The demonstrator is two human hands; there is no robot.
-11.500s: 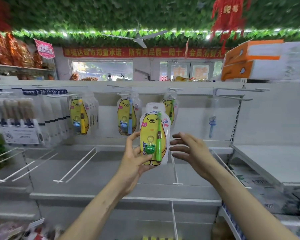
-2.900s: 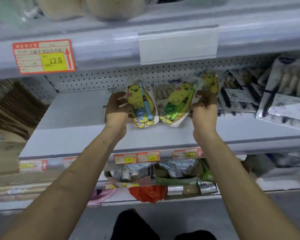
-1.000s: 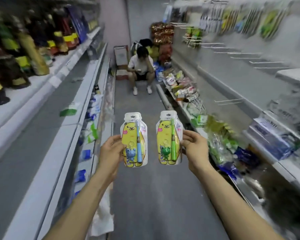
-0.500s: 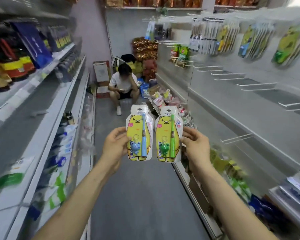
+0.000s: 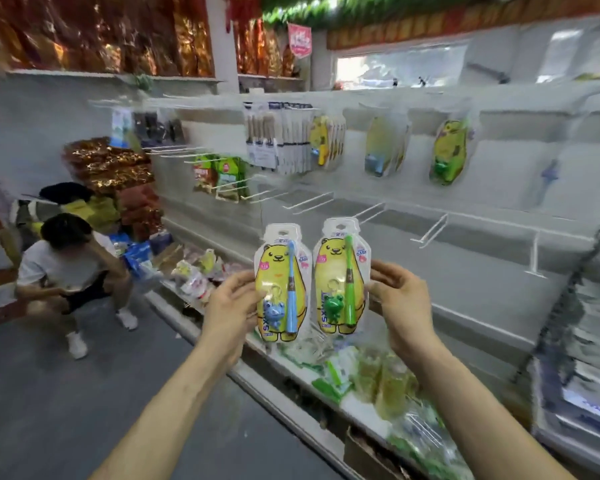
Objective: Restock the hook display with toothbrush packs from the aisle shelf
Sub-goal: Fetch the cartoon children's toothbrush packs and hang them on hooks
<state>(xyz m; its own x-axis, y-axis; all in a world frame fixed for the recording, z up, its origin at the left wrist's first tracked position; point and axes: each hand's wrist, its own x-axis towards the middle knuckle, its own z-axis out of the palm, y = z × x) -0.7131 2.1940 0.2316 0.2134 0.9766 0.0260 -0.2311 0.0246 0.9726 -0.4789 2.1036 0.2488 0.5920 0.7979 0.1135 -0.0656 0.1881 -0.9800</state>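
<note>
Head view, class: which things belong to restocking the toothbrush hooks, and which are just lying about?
Job:
blue toothbrush pack in left hand
green toothbrush pack in right hand
hanging bear packs
bare hooks

Lying about:
snack bags on the far hooks
green bags on the bottom shelf
red-gold bags up top
a crouching person

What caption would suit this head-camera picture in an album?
Left hand holds a blue toothbrush pack, right hand a green toothbrush pack, facing the hook display.
</note>
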